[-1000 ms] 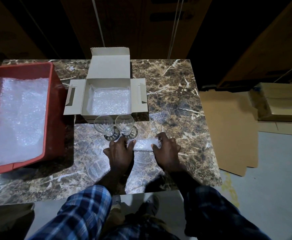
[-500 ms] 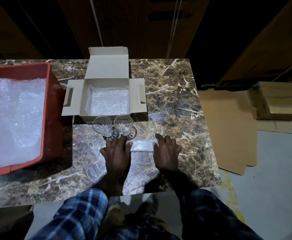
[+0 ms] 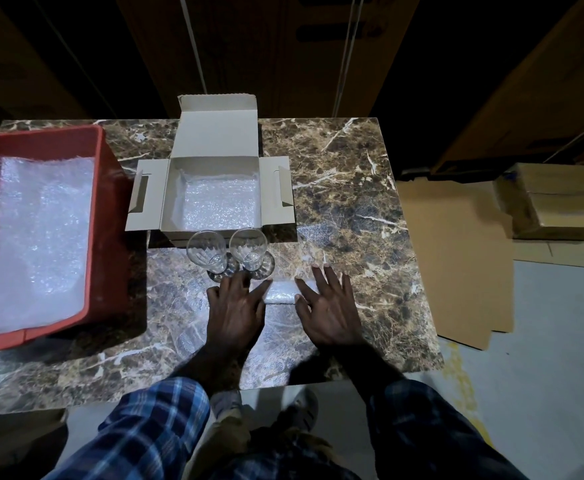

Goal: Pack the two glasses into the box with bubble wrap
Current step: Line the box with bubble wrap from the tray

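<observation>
Two clear stemmed glasses stand side by side on the marble table (image 3: pixel 346 188), the left glass (image 3: pixel 206 249) and the right glass (image 3: pixel 248 247), just in front of an open cardboard box (image 3: pixel 214 133) lined with bubble wrap. A thin bubble wrap sheet (image 3: pixel 276 327) lies flat on the table toward me, with a rolled-up part (image 3: pixel 281 292) at its far end. My left hand (image 3: pixel 237 308) and my right hand (image 3: pixel 328 306) lie flat with straight fingers, pressing on the two ends of the roll. My left fingertips reach the glass bases.
A red crate (image 3: pixel 108 202) full of bubble wrap sits at the table's left. To the right, on the floor, lie flattened cardboard (image 3: pixel 457 258) and a closed carton (image 3: pixel 553 202). My feet show below the near table edge.
Both hands have flattened out and slid forward over the roll, which has moved a little farther from me toward the glasses. The fingers were curled around its ends earlier.
</observation>
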Demonstrator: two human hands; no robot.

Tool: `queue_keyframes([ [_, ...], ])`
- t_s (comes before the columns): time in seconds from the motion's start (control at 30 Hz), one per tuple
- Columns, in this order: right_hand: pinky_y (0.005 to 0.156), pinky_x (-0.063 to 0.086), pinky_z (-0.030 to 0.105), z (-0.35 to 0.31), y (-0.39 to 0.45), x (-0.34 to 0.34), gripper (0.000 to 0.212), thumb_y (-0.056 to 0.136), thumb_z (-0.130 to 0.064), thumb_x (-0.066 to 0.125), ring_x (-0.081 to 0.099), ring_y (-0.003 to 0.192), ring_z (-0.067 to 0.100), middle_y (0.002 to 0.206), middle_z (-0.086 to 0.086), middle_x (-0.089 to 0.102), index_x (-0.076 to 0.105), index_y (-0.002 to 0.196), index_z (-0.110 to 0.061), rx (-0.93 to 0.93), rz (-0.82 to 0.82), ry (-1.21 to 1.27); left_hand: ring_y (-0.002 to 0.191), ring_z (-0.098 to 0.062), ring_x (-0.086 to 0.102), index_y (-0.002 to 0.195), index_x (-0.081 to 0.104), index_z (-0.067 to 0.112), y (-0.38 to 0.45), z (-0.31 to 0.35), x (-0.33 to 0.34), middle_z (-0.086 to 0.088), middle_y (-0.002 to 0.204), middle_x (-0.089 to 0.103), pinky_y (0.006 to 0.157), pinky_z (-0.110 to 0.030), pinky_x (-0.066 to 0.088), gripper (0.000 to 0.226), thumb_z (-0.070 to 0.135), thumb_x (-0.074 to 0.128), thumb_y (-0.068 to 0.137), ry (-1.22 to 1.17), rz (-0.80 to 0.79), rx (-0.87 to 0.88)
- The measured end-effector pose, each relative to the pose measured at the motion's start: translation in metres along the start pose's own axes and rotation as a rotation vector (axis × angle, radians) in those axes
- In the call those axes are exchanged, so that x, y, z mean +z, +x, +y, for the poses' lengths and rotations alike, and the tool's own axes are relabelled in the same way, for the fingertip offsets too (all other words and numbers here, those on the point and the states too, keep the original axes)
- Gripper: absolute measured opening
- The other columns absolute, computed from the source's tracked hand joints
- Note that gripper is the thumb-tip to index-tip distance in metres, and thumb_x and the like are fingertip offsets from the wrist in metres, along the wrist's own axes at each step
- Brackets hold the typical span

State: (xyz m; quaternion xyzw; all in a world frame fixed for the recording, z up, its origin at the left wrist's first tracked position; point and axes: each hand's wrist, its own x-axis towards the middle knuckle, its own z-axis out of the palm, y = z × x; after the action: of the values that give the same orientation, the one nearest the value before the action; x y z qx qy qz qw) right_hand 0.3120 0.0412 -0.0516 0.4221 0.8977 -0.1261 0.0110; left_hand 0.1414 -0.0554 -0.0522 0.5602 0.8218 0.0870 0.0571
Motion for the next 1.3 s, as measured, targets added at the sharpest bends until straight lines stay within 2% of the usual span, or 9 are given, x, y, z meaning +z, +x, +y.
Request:
queue_keyframes([
  [0.13, 0.114, 0.022, 0.052, -0.002, 0.001, 0.008, 0.043, 0.101, -0.040, 0.039, 0.042, 0.137, 0.038, 0.146, 0.018, 0.051, 0.067, 0.127, -0.020, 0.018, 0.139, 0.014, 0.108, -0.027, 0.046, 0.132, 0.059, 0.028, -0.004, -0.006, -0.004, -0.005, 0.129, 0.048, 0.084, -0.041, 0.035, 0.044, 0.034, 0.049, 0.090, 0.010, -0.043, 0.067],
  [0.23, 0.094, 0.037, 0.046, -0.005, 0.000, 0.008, 0.029, 0.090, -0.017, 0.057, 0.052, 0.113, 0.037, 0.137, 0.016, 0.057, 0.068, 0.116, -0.013, -0.061, 0.300, -0.015, 0.116, -0.028, 0.044, 0.129, 0.062, 0.022, -0.007, -0.008, -0.005, -0.007, 0.136, 0.049, 0.086, -0.042, 0.035, 0.045, 0.039, 0.040, 0.094, -0.042, -0.048, 0.117],
  [0.4, 0.073, 0.036, 0.039, -0.001, -0.005, 0.010, 0.019, 0.072, -0.003, 0.061, 0.052, 0.089, 0.029, 0.122, 0.011, 0.066, 0.066, 0.090, -0.006, -0.260, 0.361, 0.074, 0.110, -0.025, 0.049, 0.119, 0.064, 0.015, -0.020, -0.006, -0.003, -0.002, 0.126, 0.056, 0.084, -0.038, 0.033, 0.040, 0.041, 0.044, 0.095, -0.140, -0.004, 0.202],
  [0.53, 0.076, 0.052, 0.035, 0.001, -0.008, 0.018, 0.033, 0.084, -0.009, 0.047, 0.063, 0.094, 0.031, 0.120, 0.014, 0.068, 0.069, 0.106, -0.001, -0.305, 0.330, 0.146, 0.105, -0.023, 0.052, 0.126, 0.062, 0.015, -0.038, -0.011, -0.002, 0.001, 0.117, 0.059, 0.083, -0.040, 0.038, 0.043, 0.038, 0.057, 0.090, -0.189, 0.004, 0.279],
  [0.6, 0.086, 0.056, 0.037, -0.003, -0.014, 0.023, 0.040, 0.089, -0.014, 0.046, 0.064, 0.105, 0.034, 0.124, 0.015, 0.067, 0.068, 0.120, -0.004, -0.304, 0.329, 0.120, 0.102, -0.024, 0.054, 0.131, 0.060, 0.016, -0.044, -0.016, -0.001, 0.000, 0.114, 0.059, 0.081, -0.040, 0.038, 0.046, 0.034, 0.058, 0.089, -0.173, 0.009, 0.343],
  [0.7, 0.101, 0.050, 0.046, -0.006, -0.022, 0.038, 0.037, 0.090, -0.015, 0.053, 0.058, 0.123, 0.039, 0.132, 0.021, 0.062, 0.069, 0.122, -0.002, -0.358, 0.339, 0.108, 0.098, -0.025, 0.054, 0.129, 0.063, 0.017, -0.047, -0.023, 0.001, -0.002, 0.111, 0.061, 0.078, -0.041, 0.039, 0.042, 0.031, 0.055, 0.090, -0.154, 0.038, 0.412],
  [0.8, 0.102, 0.048, 0.049, -0.010, -0.024, 0.049, 0.036, 0.089, -0.006, 0.054, 0.056, 0.126, 0.040, 0.133, 0.025, 0.060, 0.067, 0.119, 0.007, -0.382, 0.363, 0.134, 0.098, -0.025, 0.054, 0.127, 0.065, 0.017, -0.045, -0.028, 0.001, -0.004, 0.112, 0.060, 0.078, -0.040, 0.039, 0.037, 0.029, 0.055, 0.093, -0.142, 0.054, 0.459],
  [1.0, 0.115, 0.034, 0.036, -0.017, -0.028, 0.044, 0.056, 0.089, -0.026, 0.054, 0.041, 0.140, 0.032, 0.144, 0.020, 0.052, 0.055, 0.136, 0.004, -0.300, 0.250, 0.309, 0.109, -0.027, 0.054, 0.125, 0.063, 0.015, -0.034, -0.029, -0.002, -0.006, 0.127, 0.058, 0.084, -0.039, 0.040, 0.035, 0.027, 0.061, 0.092, -0.146, 0.021, 0.499],
  [1.3, 0.111, 0.041, 0.048, -0.016, -0.024, 0.056, 0.028, 0.102, -0.017, 0.046, 0.048, 0.132, 0.044, 0.135, 0.030, 0.055, 0.065, 0.111, 0.002, -0.362, 0.330, 0.293, 0.116, -0.027, 0.053, 0.129, 0.062, 0.013, -0.021, -0.032, -0.003, -0.005, 0.138, 0.056, 0.090, -0.038, 0.039, 0.047, 0.017, 0.061, 0.081, -0.195, -0.019, 0.520],
])
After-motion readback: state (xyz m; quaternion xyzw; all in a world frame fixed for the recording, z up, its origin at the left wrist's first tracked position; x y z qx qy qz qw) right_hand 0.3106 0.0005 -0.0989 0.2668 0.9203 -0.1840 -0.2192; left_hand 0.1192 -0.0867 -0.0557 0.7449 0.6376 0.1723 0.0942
